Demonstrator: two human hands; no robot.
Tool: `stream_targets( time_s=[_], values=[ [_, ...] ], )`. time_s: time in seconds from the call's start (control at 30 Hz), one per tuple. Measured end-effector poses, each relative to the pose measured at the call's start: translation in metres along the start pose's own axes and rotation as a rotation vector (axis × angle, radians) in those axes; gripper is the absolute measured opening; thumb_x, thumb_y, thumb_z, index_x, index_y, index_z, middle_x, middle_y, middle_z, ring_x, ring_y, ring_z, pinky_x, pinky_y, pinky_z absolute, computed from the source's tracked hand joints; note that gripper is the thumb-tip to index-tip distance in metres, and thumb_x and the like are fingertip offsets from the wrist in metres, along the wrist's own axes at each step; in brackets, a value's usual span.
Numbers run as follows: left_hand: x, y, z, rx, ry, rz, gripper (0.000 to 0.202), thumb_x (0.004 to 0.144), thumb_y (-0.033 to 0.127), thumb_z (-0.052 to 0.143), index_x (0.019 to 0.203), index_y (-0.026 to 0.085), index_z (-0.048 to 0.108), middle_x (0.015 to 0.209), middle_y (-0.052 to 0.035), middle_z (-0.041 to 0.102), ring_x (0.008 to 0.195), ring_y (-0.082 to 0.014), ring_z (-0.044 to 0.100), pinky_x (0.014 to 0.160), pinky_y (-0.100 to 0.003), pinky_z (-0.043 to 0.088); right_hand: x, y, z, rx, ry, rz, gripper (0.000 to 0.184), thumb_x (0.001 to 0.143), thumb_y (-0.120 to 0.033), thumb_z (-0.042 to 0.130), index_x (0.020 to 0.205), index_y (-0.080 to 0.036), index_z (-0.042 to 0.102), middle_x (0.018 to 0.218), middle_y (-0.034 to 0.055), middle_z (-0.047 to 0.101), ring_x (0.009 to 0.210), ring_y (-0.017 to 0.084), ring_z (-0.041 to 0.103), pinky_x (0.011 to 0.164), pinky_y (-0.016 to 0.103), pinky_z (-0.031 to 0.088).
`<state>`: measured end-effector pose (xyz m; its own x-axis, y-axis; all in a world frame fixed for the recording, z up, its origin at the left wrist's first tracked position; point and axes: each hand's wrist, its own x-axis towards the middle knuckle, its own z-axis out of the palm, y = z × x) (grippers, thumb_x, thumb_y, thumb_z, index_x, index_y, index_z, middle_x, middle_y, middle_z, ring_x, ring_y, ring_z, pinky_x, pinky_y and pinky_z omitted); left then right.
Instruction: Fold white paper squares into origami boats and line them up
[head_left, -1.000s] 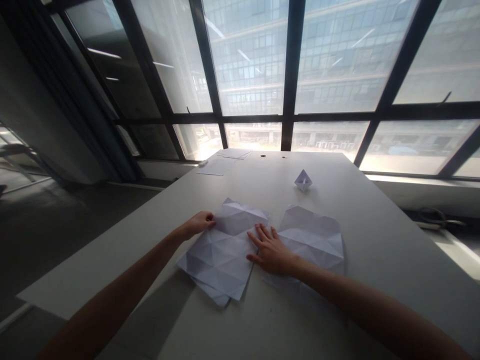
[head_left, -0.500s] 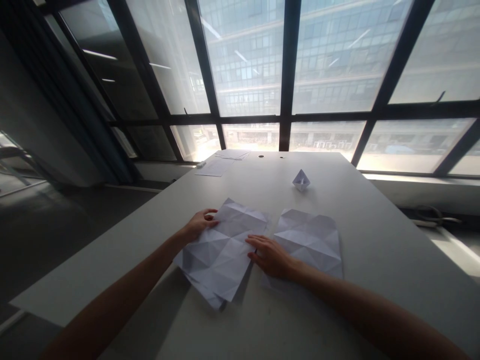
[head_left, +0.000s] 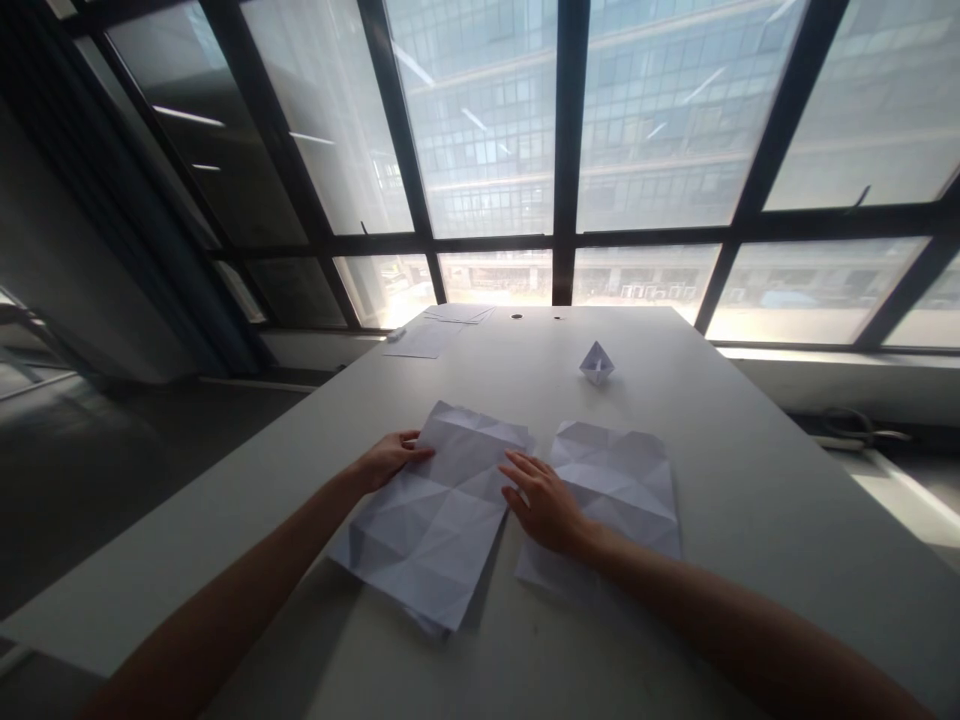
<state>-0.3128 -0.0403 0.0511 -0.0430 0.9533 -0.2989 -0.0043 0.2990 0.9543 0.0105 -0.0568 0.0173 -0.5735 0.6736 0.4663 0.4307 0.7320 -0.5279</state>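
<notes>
A stack of white creased paper sheets point(head_left: 442, 510) lies slightly askew on the table in front of me. My left hand point(head_left: 390, 461) grips the stack's upper left edge between thumb and fingers. My right hand point(head_left: 547, 508) is open, its fingers a little apart, with the fingertips at the stack's right edge. Beneath and beyond that hand lies a second set of creased sheets point(head_left: 619, 470), partly hidden by my hand and forearm.
A folded paper boat point(head_left: 597, 365) stands farther back on the white table point(head_left: 517, 390). Flat paper sheets point(head_left: 420, 340) and a small pale object point(head_left: 396, 334) lie at the far left edge. Large windows point(head_left: 487, 120) rise behind the table.
The left stack has turned slightly and shifted toward me, and its lower sheets stick out less. My right hand's fingers have spread and moved up along its edge.
</notes>
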Motion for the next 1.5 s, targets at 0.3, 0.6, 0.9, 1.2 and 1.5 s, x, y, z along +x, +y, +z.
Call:
stream_targets(
  time_s=[0.3,0.6,0.9,1.2,1.5],
  values=[
    [-0.003,-0.006,-0.006,0.014,0.053,0.043,0.056,0.058,0.021,0.091,0.108,0.011,0.067,0.096,-0.0126,0.075,0.073,-0.0251,0.073,0.062,-0.032,0.061,0.007,0.020,0.015,0.165,0.165,0.281,0.059,0.091,-0.028,0.048,0.146,-0.010,0.037,0.144,0.0170,0.049,0.135,0.026,0.044,0.112,0.045,0.036],
    [-0.004,-0.008,0.005,0.191,0.204,0.140,0.050,0.055,0.040,0.091,0.091,0.010,0.071,0.088,-0.0095,0.075,0.071,-0.0216,0.069,0.060,-0.026,0.056,0.001,0.004,0.004,-0.074,0.039,0.063,0.054,0.091,-0.026,0.052,0.143,-0.016,0.045,0.157,0.0149,0.028,0.145,0.028,0.022,0.116,0.046,0.027],
    [0.015,0.044,0.001,0.987,0.403,0.466,0.069,0.060,0.036,0.083,0.121,0.010,0.062,0.107,-0.0160,0.069,0.100,-0.0317,0.066,0.085,-0.038,0.053,-0.003,0.004,0.000,-0.208,-0.250,-0.108,0.043,0.094,-0.038,0.052,0.134,-0.023,0.053,0.148,0.0135,0.043,0.138,0.030,0.037,0.112,0.051,0.029],
    [0.059,0.067,0.236,1.017,0.011,0.790,0.020,0.086,0.024,0.058,0.096,0.018,0.074,0.086,-0.0074,0.075,0.077,-0.0203,0.069,0.075,-0.029,0.051,-0.010,-0.003,-0.005,-0.199,-0.208,-0.169,0.039,0.092,-0.037,0.054,0.128,-0.022,0.058,0.142,0.0121,0.051,0.133,0.028,0.043,0.112,0.050,0.028],
    [0.089,0.014,0.272,0.805,0.007,0.846,0.028,0.092,0.014,0.044,0.103,0.014,0.069,0.090,-0.0074,0.074,0.081,-0.0161,0.068,0.077,-0.027,0.052,-0.022,-0.014,-0.054,-0.105,-0.227,-0.268,0.015,0.089,-0.024,0.056,0.088,-0.021,0.070,0.094,0.0034,0.072,0.093,0.019,0.065,0.092,0.032,0.048]
  ],
)
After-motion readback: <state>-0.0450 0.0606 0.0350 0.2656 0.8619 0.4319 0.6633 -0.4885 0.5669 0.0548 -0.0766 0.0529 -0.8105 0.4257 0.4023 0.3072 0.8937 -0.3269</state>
